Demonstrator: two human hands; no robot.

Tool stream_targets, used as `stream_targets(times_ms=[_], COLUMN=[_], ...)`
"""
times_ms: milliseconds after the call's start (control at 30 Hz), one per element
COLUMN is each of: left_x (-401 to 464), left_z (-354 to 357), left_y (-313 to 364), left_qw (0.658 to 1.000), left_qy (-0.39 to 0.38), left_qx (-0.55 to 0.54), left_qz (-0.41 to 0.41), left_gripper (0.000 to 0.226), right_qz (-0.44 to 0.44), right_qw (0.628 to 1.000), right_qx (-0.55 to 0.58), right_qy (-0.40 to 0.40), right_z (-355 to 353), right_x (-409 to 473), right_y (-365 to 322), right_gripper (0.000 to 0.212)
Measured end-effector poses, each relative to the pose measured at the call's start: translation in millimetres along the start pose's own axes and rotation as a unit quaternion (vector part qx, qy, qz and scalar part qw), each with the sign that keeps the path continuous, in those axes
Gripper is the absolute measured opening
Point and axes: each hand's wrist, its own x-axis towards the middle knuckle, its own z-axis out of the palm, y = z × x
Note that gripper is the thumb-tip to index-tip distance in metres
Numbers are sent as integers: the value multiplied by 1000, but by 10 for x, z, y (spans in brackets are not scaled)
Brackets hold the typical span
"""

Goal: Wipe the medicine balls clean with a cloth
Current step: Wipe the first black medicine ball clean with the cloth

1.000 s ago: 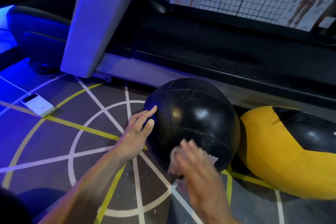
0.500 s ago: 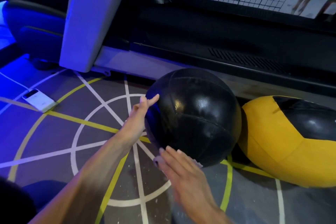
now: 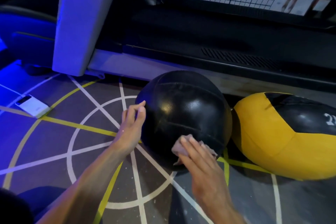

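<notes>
Black medicine ball (image 3: 183,114) | right hand (image 3: 201,162) presses cloth (image 3: 179,148) flat-fingered; left hand (image 3: 131,125) steadies, fingers loose, nothing grasped | risk: ball rolls toward yellow ball (image 3: 269,143) under wiping pressure.

Black medicine ball (image 3: 183,114) — round, glossy, with stitched seams and a textured skin — rests on the line-marked floor against a machine's base. A pale, crumpled cloth (image 3: 181,148) lies pressed flat on its lower front face. Just to its right sits a second, yellow-and-black medicine ball (image 3: 272,143) — slumped and flattened, white numerals partly visible on its black panel.
</notes>
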Motion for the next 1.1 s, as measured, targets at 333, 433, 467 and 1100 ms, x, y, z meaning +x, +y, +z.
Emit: stream_targets(times_ms=[333, 433, 467, 1100], left_x=[-172, -223, -251, -347], left_z=[-154, -221, -237, -487], left_y=[-117, -225, -275, -406], left_qw=[998, 999, 999, 992], left_qy=[-36, -39, -37, -29], left_qx=[-34, -17, -8, 75], left_qz=[27, 33, 35, 96], left_gripper=[49, 58, 62, 83], right_qz=[355, 118, 29, 160], right_qw=[893, 960, 977, 959], right_qx=[198, 208, 185, 186], right_qy=[191, 143, 103, 144], right_z=[-355, -149, -116, -364], right_x=[1082, 1223, 1238, 774], right_y=[461, -38, -189, 71], right_gripper=[45, 38, 39, 50])
